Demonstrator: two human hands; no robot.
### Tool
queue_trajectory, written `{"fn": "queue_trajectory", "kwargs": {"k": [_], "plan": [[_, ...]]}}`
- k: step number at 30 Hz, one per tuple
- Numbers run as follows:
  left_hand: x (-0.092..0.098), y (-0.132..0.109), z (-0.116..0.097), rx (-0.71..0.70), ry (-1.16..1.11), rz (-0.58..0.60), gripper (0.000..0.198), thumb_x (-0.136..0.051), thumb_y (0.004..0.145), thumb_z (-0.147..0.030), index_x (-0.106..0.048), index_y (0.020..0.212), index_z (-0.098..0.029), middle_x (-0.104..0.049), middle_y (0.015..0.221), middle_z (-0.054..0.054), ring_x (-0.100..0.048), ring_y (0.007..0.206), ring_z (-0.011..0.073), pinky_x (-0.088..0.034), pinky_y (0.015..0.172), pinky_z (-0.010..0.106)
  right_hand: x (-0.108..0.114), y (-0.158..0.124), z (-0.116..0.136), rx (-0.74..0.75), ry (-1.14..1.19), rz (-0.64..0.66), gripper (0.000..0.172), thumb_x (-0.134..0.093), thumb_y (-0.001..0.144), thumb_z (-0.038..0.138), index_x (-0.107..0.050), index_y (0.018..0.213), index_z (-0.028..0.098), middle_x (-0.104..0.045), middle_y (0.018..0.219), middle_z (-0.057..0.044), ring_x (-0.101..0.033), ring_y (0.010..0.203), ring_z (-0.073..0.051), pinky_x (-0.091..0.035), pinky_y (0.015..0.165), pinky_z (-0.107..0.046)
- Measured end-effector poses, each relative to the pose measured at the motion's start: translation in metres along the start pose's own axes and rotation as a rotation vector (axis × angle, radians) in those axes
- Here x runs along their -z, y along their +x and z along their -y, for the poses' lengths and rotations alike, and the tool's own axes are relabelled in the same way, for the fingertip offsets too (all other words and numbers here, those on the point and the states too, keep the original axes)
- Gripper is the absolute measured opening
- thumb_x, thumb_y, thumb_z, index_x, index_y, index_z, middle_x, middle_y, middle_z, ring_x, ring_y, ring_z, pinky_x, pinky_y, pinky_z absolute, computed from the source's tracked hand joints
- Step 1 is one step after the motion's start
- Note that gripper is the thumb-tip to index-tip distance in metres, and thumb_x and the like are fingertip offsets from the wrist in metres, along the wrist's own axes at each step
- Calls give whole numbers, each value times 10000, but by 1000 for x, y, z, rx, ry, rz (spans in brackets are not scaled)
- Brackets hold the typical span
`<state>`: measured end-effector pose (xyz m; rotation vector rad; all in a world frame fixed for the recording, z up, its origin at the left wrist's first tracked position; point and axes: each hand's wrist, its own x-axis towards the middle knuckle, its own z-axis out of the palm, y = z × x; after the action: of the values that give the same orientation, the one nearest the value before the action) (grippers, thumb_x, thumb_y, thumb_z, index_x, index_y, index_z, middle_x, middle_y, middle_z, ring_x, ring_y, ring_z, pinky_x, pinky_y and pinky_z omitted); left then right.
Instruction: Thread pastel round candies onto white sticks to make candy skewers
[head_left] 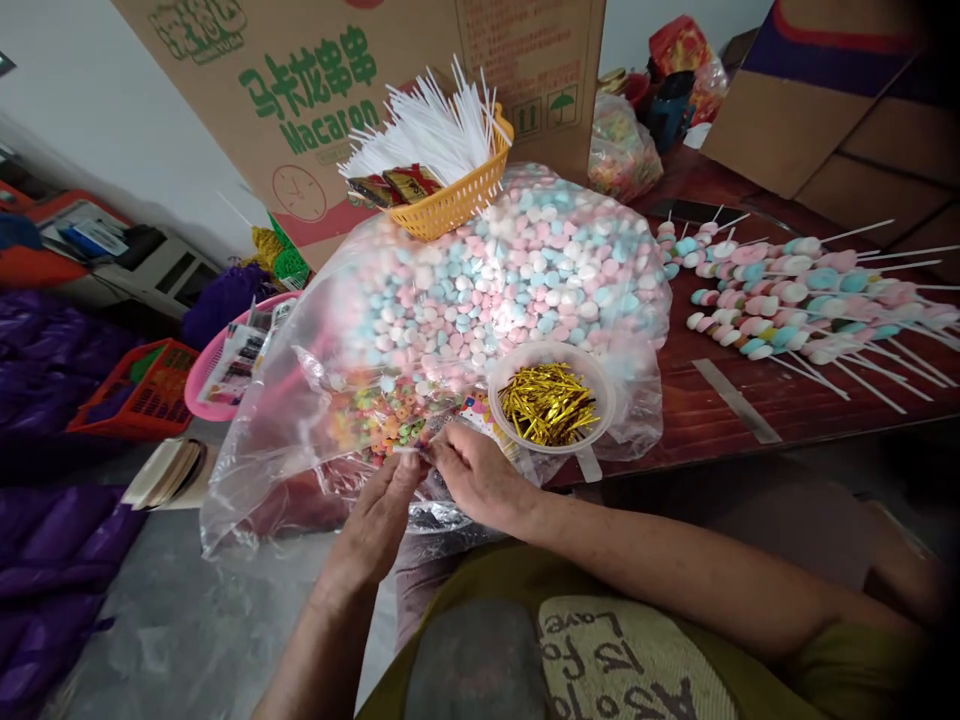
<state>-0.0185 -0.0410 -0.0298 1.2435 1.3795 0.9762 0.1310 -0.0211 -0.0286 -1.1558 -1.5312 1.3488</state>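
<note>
My left hand (381,515) and my right hand (484,478) meet at the near edge of the table, fingertips close together. A short length of a white stick (406,449) shows at the left fingertips, which pinch it. The right thumb and fingers are also pressed together beside it; what they grip is too small to make out. Just beyond lie small colourful ring-shaped candies (401,415), partly under clear plastic. A large clear bag of pink, white and blue marshmallows (480,290) spreads behind. To the right of my hands stands a round plastic bowl (495,395) of gold twist ties (551,403).
A yellow basket (450,205) of white sticks (431,130) rests on the bag, before a large cardboard box (300,40). Several marshmallow skewers (810,290) lie at right on the red table (675,430). A pink basin (202,385) and orange crate (161,395) stand at left.
</note>
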Motion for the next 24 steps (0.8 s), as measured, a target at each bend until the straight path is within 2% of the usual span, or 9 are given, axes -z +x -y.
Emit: {"fn": "queue_trajectory", "kwargs": {"k": [5, 9, 12, 15, 18, 19, 21, 23, 24], "plan": [[-7, -1, -15, -292, 434, 55, 367, -494, 872, -503, -666, 885, -180, -643, 905, 64, -562, 856, 194, -445, 820, 320, 2, -1, 8, -38, -47, 107, 326, -324, 946, 208, -339, 621, 211, -355, 481, 60, -330, 415, -74, -296, 452, -232], [-3, 4, -39, -145, 479, 370, 360, -492, 889, -431, -593, 683, -154, -470, 578, -20, -412, 550, 105, -345, 521, 228, 42, 3, 10, 63, -240, 255, 276, -509, 833, 136, -394, 586, 185, -360, 489, 65, -317, 469, -66, -258, 493, -235], [-8, 11, -49, -142, 451, 542, 347, -534, 870, -396, -591, 636, -146, -455, 562, -24, -384, 530, 95, -324, 508, 229, 87, 1, 17, 94, -331, 211, 267, -556, 793, 167, -395, 581, 180, -380, 531, 54, -319, 505, -77, -254, 508, -237], [-33, 19, -53, -437, 629, 432, 325, -574, 845, -323, -589, 563, -160, -498, 537, -23, -413, 546, 104, -414, 693, 304, 115, -11, 27, 274, -493, 2, 222, -439, 884, 251, -458, 674, 180, -494, 693, -6, -438, 639, -120, -346, 602, -257], [-74, 24, -57, -745, 904, 294, 250, -583, 819, -253, -625, 579, -197, -559, 562, -23, -488, 646, 142, -272, 1001, 500, 119, -37, 25, 362, -779, 86, 151, -454, 854, 200, -543, 735, 169, -558, 724, -42, -486, 700, -159, -363, 681, -308], [-86, 24, -59, -801, 933, 287, 205, -601, 807, -267, -641, 613, -212, -589, 610, -18, -521, 709, 165, -203, 1039, 537, 122, -50, 19, 292, -865, 95, 135, -478, 825, 179, -552, 712, 172, -556, 675, -38, -481, 653, -159, -353, 657, -313], [-98, 25, -62, -833, 866, 290, 132, -658, 769, -366, -667, 742, -237, -634, 774, 0, -559, 849, 219, -229, 1035, 531, 139, -87, -1, 93, -942, -14, 125, -508, 802, 193, -575, 697, 188, -559, 618, -33, -473, 580, -155, -332, 600, -310], [-90, 34, -61, -736, 742, 236, 382, -691, 710, -505, -638, 988, -248, -619, 1013, 33, -558, 947, 253, -382, 914, 430, 175, -142, -25, -90, -864, -203, 177, -497, 846, 332, -623, 781, 225, -605, 670, -41, -523, 605, -164, -349, 573, -303], [-81, 43, -57, -637, 698, 149, 468, -661, 727, -533, -591, 1083, -239, -597, 1074, 46, -558, 924, 246, -424, 802, 357, 197, -177, -37, -160, -801, -332, 301, -433, 882, 451, -637, 829, 236, -628, 714, -56, -556, 641, -168, -375, 579, -308]]}}
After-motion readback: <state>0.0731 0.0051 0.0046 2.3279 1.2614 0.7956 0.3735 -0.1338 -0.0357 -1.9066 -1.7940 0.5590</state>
